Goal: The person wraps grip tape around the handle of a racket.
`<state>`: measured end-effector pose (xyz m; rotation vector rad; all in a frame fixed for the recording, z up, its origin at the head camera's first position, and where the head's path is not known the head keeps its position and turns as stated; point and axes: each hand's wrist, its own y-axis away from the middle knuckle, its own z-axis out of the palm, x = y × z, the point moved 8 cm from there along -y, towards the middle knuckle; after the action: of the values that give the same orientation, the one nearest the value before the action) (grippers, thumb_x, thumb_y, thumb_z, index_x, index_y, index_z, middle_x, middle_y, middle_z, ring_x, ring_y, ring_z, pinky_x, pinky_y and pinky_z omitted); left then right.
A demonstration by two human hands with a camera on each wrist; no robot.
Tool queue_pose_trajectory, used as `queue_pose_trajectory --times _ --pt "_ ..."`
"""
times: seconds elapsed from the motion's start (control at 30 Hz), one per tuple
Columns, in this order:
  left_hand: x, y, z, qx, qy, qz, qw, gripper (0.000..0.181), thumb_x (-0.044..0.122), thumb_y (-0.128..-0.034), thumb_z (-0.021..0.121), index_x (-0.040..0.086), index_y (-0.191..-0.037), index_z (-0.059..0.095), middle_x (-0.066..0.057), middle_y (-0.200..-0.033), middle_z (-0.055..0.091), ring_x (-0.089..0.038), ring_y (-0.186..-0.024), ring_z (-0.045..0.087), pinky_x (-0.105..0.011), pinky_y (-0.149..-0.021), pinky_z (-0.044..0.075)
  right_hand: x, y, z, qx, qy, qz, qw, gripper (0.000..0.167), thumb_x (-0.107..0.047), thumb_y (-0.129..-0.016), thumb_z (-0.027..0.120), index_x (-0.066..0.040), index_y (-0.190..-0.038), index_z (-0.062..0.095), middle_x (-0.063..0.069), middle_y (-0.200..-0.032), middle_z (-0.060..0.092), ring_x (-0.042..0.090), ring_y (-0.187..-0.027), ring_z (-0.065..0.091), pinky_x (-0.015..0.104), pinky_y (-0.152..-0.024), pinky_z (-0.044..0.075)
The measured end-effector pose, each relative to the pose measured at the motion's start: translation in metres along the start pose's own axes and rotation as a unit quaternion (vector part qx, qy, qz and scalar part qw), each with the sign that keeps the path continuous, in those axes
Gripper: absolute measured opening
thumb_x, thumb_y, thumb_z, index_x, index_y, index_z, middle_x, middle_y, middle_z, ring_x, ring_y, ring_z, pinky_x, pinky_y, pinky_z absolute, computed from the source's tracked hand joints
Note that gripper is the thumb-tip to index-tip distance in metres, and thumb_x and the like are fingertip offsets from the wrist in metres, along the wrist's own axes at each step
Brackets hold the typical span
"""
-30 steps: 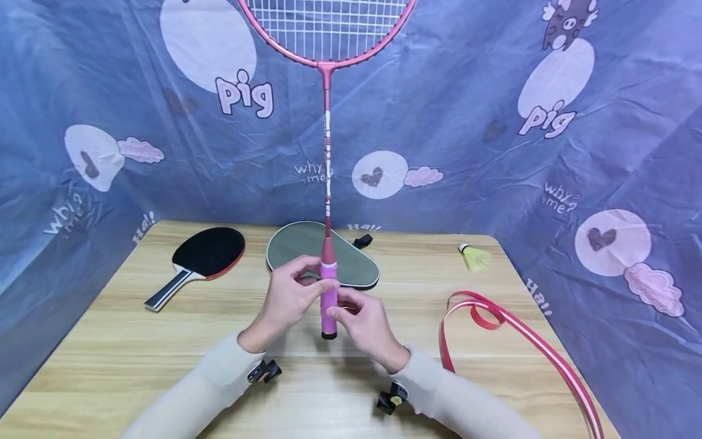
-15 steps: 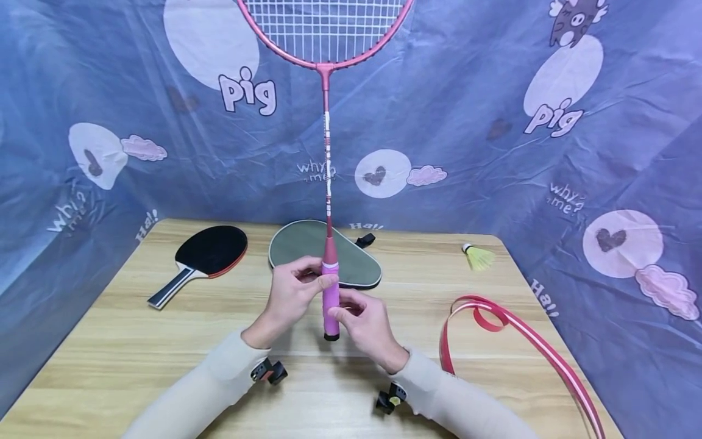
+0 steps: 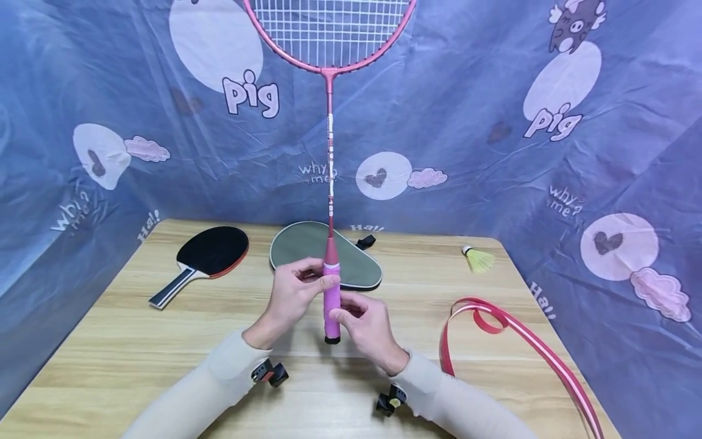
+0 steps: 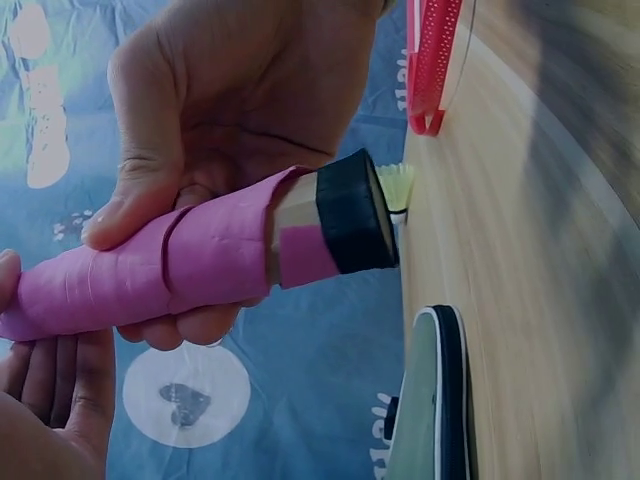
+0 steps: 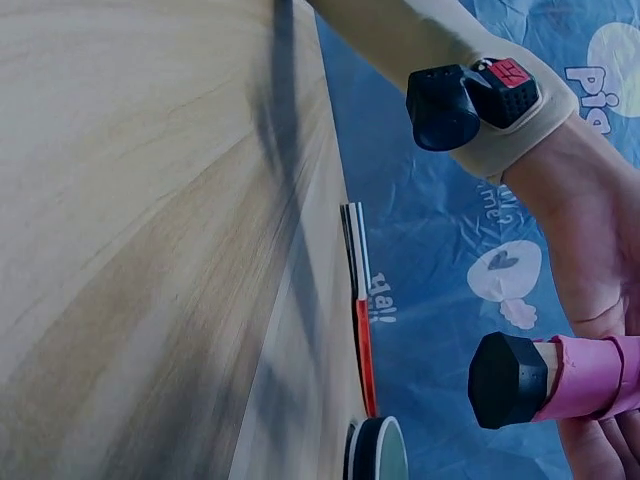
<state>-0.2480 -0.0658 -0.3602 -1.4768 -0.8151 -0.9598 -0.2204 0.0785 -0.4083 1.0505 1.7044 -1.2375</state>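
A pink badminton racket (image 3: 331, 152) stands upright over the table, its strung head cut off by the top of the head view. Its handle is wrapped in pink-purple grip tape (image 3: 332, 296). My left hand (image 3: 292, 297) pinches the upper end of the wrap, just under the cone. Lower down, my right hand (image 3: 368, 329) pinches the handle between thumb and fingers. In the left wrist view, the tape shows overlapping turns, and a strip of bare wood lies beside the black end cap (image 4: 355, 212). The right wrist view shows the cap's end face.
A black table tennis bat (image 3: 214, 251) lies at the table's back left. Behind the handle lies a green zipped case (image 3: 304, 244). A yellow shuttlecock (image 3: 479, 260) is at the back right, and a red-and-white strip (image 3: 548, 352) curls along the right side.
The racket sits very slightly lower in the head view, and the view itself has shifted a little. Both hands keep the same hold on the handle.
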Motion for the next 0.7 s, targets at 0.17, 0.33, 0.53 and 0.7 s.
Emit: queue_pose_trajectory --times 0.17,0.33,0.53,0.7 --pt "-0.0053 0.0004 0.0047 -0.017 0.014 -0.015 0.9996 0.025 0.001 -0.0863 0.076 -0.01 -0.108 0.072 -0.028 -0.097 0.072 -0.005 -0.085 0.07 -0.021 -0.082 0.061 0.0044 -0.0013 -0.0006 0.001 -0.009 0.001 1.0 0.028 -0.008 -0.087 0.077 0.002 -0.113 0.074 0.02 -0.1 0.078 0.003 -0.085 0.072 0.023 -0.081 0.061" --pt "-0.0076 0.0028 0.0054 -0.018 0.008 -0.025 0.9995 0.025 0.003 -0.0874 0.077 -0.008 -0.11 0.072 -0.028 -0.099 0.073 -0.005 -0.087 0.07 -0.021 -0.084 0.061 0.0052 -0.0002 0.0006 -0.006 -0.014 -0.005 0.9999 0.028 -0.008 -0.087 0.077 0.003 -0.113 0.073 0.021 -0.101 0.077 0.004 -0.087 0.072 0.023 -0.083 0.061" --pt "-0.0054 0.0043 0.0039 -0.011 0.0 -0.01 0.9999 0.022 0.005 -0.0877 0.077 -0.005 -0.107 0.073 -0.025 -0.095 0.074 -0.006 -0.083 0.07 -0.022 -0.08 0.061 0.0067 0.0002 0.0028 -0.01 -0.015 -0.002 0.9998 0.03 -0.007 -0.087 0.077 0.004 -0.114 0.073 0.022 -0.102 0.077 0.003 -0.088 0.072 0.024 -0.084 0.061" --pt "-0.0045 0.0034 0.0026 -0.004 -0.008 0.008 0.9999 0.022 0.004 -0.0875 0.077 -0.005 -0.107 0.074 -0.024 -0.092 0.072 -0.007 -0.08 0.068 -0.021 -0.077 0.06 0.0091 -0.0027 0.0042 -0.036 -0.031 0.005 0.9989 0.03 -0.006 -0.088 0.076 0.005 -0.116 0.071 0.024 -0.106 0.075 0.004 -0.092 0.072 0.025 -0.086 0.061"
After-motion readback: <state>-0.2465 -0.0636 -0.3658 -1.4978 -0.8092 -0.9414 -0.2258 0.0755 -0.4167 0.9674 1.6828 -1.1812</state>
